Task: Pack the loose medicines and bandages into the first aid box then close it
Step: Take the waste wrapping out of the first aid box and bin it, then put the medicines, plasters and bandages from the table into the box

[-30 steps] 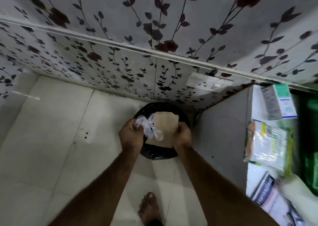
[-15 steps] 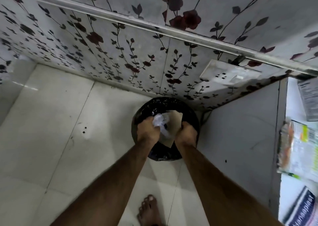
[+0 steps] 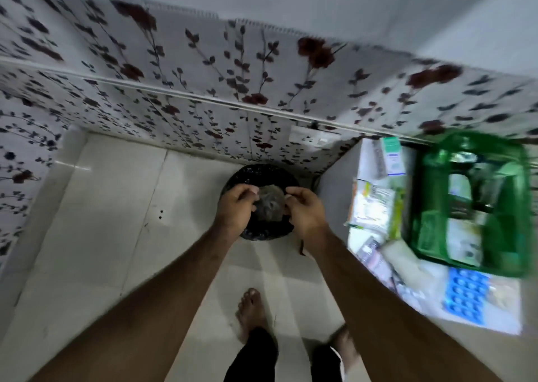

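My left hand and my right hand hover over a round bin lined with a black bag on the floor. Their fingers are apart, with a blurred brown card and clear wrapper lying below and between them inside the bin. On the white table to the right stands the open green first aid box with items inside. Beside it lie a white and green medicine carton, a clear bandage packet, a blue blister strip and more packets.
The bin stands in the corner between the flowered wall and the table's side panel. A wall socket sits just above it. My bare feet stand on the pale tiled floor, which stretches away to the left.
Both hands have let go of the brown card and clear wrapper, which now lie in the bin. The view has swung right, bringing the green box and the table into sight.
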